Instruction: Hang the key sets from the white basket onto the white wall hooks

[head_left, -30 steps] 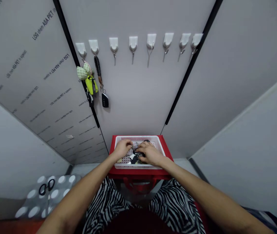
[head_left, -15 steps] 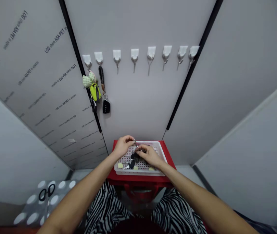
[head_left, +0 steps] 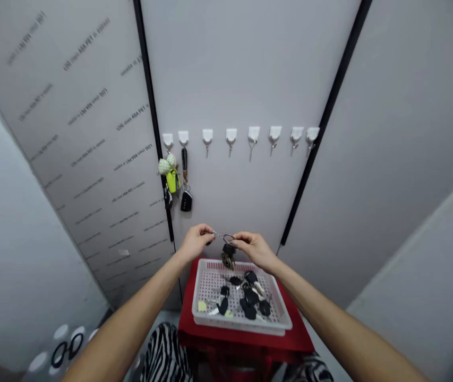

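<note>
Keys [head_left: 228, 256]: a bunch dangling below the ring [head_left: 228, 239], by the far rim of the basket [head_left: 244, 330] in this view; how high above it, I cannot tell.
Left hand [head_left: 195, 243]: narrow grip, thumb and finger pinching the end of the chain [head_left: 219, 234]; a small dark thing [head_left: 209, 243] shows at the fingertips, too blurred to name.
Chain: drawn out nearly level from the left fingertips to the ring, probably so that it does not fold over the keys.
Right hand [head_left: 256, 250]: narrow grip, holding the ring by its right side, which seems to let the bunch hang freely by its own weight.
Basket: resting on the red worktop [head_left: 188, 322], close in front of the person, likely to suit the reach of both hands.
Loose keys [head_left: 251, 297]: lying in the basket, mostly toward its right half; the low walls presumably keep them together.
Yellow pieces [head_left: 202, 306]: two near the basket's near side, their use unclear.
Hooks [head_left: 231, 135]: eight in a row on the wall; the two leftmost carry the green bow [head_left: 167, 164] bunch and the car key [head_left: 186, 201], hung separately, perhaps against tangling.
</note>
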